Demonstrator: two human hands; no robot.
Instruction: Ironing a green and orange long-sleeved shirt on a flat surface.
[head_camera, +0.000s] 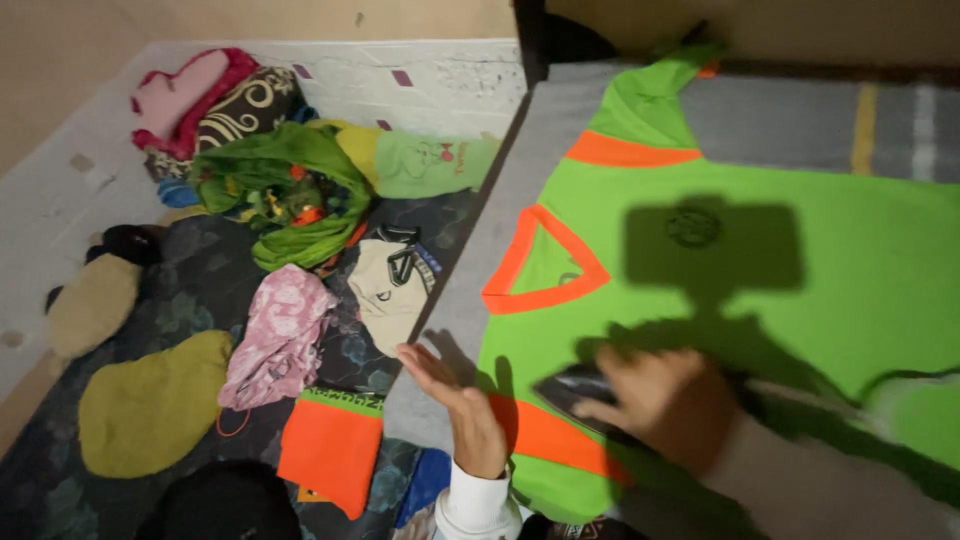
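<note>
A bright green shirt (800, 260) with orange V-neck trim and orange sleeve bands lies spread flat on a grey blanket (480, 250). My left hand (455, 400) hovers open, palm turned inward, at the shirt's near shoulder by the orange sleeve band (545, 435). My right hand (650, 395) rests on the shirt's lower chest, fingers curled over a dark object (570, 385) that looks like an iron; the blur keeps me from being sure. A dark shadow of a head-worn device falls across the shirt's chest.
A heap of clothes lies on the dark floral mat to the left: a green garment (290, 190), a pink floral cloth (280, 335), a beige piece (390, 285), a folded orange-and-green item (335, 450), olive cushions (150, 405). A white wall runs behind.
</note>
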